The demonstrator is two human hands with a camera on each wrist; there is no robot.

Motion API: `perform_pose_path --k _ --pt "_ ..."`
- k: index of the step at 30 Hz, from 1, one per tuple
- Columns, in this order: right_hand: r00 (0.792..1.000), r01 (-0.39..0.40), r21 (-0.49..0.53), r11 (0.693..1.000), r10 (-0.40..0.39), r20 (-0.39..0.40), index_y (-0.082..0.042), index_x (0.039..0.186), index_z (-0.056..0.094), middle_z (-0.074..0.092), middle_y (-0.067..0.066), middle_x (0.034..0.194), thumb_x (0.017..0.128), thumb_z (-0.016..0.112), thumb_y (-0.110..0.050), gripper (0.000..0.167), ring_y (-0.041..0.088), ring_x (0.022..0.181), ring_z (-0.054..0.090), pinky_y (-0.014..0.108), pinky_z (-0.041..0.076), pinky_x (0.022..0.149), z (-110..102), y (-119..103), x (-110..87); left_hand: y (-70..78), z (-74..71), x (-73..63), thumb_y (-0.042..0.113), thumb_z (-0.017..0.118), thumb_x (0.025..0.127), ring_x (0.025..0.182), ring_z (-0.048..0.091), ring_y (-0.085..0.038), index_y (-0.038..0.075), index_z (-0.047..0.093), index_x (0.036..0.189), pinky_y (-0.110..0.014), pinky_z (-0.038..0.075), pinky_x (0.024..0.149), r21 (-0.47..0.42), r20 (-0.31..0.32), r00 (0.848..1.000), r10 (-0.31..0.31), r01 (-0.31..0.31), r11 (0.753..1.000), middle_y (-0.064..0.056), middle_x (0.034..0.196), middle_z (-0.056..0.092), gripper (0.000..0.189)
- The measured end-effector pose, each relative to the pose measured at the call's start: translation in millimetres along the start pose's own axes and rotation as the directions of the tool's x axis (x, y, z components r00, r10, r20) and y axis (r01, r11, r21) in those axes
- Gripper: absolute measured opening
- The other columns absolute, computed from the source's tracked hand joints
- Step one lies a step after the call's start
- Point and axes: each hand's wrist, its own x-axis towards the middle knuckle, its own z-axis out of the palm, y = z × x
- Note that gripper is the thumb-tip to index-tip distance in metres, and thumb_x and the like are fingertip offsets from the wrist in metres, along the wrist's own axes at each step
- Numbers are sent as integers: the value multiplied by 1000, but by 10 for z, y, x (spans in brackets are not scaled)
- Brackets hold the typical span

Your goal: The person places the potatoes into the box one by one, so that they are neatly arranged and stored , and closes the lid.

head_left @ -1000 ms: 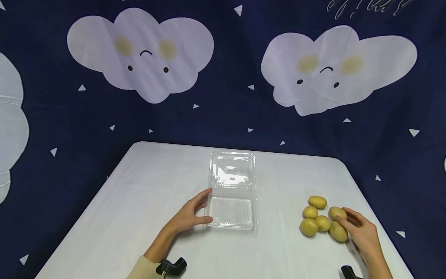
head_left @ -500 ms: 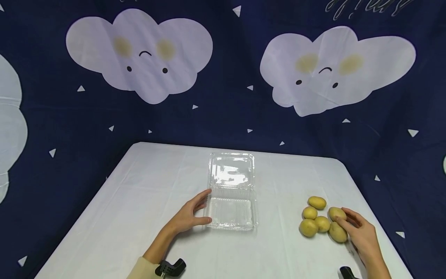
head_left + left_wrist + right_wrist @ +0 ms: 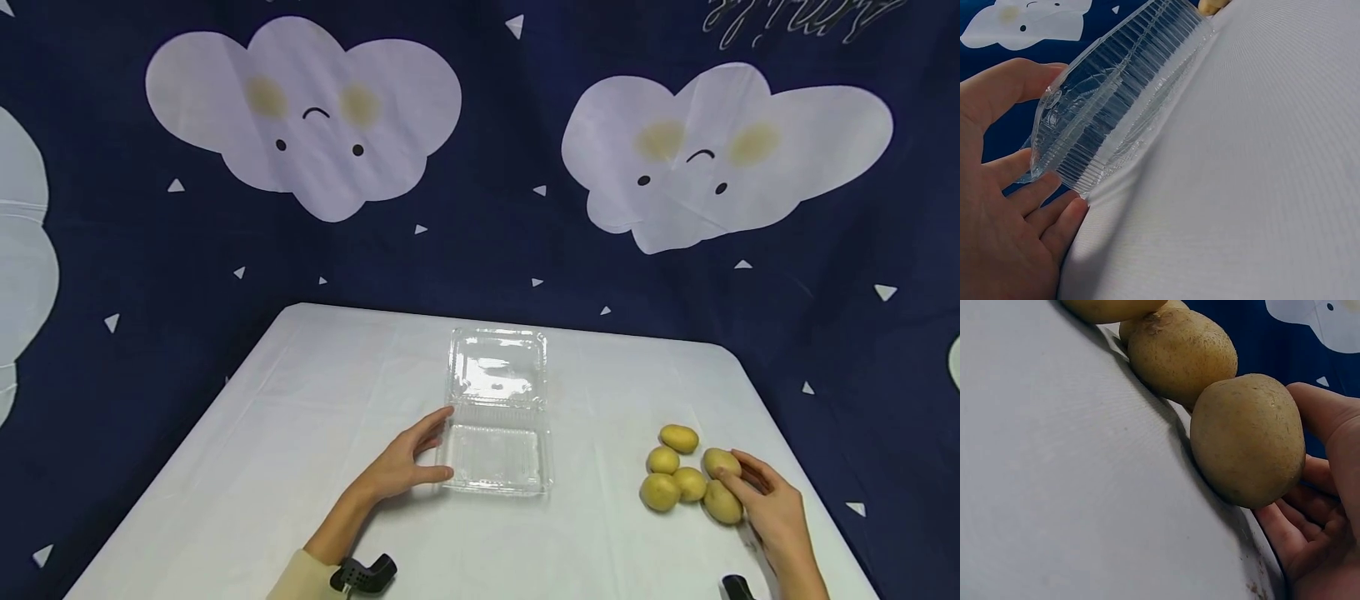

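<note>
Yellow-brown potatoes point(image 3: 690, 484), faintly speckled, on my plain white desk point(image 3: 337, 375)! My box point(image 3: 497, 458) is colourless, clear, finely ribbed; navy cloth point(image 3: 495, 233) behind wears white triangles point(image 3: 515, 27) and pale, yellow-blushed clouds point(image 3: 322, 133); my sleeve point(image 3: 302, 577) shows beige, my wrist camera point(image 3: 365, 574) black!

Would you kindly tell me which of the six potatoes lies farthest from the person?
The elongated potato at the far end of the group, highest in the head view; the other five potatoes all sit nearer.
</note>
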Motion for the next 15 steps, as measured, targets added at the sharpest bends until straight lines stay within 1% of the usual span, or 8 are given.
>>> perform_pose_path --k 5,10,15 --pt "1000 -17 22 1000 17 -6 -19 138 50 52 -33 97 76 74 -49 73 -21 86 44 -4 41 69 16 -4 -1 -2 -9 0 9 75 78 143 25 -37 6 24 149 -47 29 117 1 0 1000 1 -1 1000 -17 155 24 88" --pt "1000 -2 43 999 3 -19 -18 136 51 53 -35 93 75 75 -46 71 -22 84 47 -4 41 69 24 -10 -1 -3 -12 -4 9 75 77 143 25 -38 6 24 149 -47 29 117 -4 -5 1000 -1 1 1000 -17 155 24 88" --pt "999 -23 27 999 24 -38 -20 135 53 53 -37 90 74 75 -50 71 -23 83 46 -4 39 67 -16 -17 -12 -9 -5 2 11 76 78 143 25 -36 8 24 149 -46 29 118 -4 -1 1000 -7 7 1000 -16 156 24 88"
